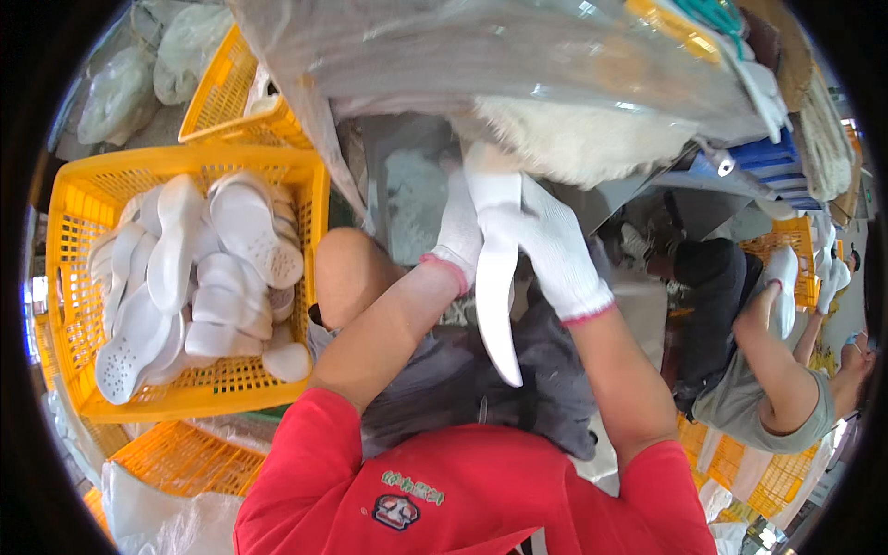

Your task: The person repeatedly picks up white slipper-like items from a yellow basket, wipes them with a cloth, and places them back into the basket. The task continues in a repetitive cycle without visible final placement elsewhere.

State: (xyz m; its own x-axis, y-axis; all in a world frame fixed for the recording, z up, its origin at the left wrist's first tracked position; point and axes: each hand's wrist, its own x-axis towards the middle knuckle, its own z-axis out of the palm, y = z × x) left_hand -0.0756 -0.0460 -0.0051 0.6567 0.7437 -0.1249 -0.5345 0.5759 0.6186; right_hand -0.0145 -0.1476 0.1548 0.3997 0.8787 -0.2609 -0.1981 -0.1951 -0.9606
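A white shoe sole (499, 296) is held between my two gloved hands, its narrow end pointing down toward my lap. My left hand (459, 229), in a white knit glove with a pink cuff, is closed on the sole's left side. On the other side my right hand (561, 248), gloved alike, grips it with the fingers wrapped round. The sole's upper end reaches up to a fluffy white buffing wheel (583, 139). Whether the two touch is hard to make out, as that end is blurred.
Beside my left arm stands a yellow crate (185, 407) of white shoe soles (254, 227). Another yellow crate (215, 97) is behind it. Plastic sheeting (416, 55) drapes over the wheel. On the right, a co-worker's arm (772, 370) extends toward a white sole.
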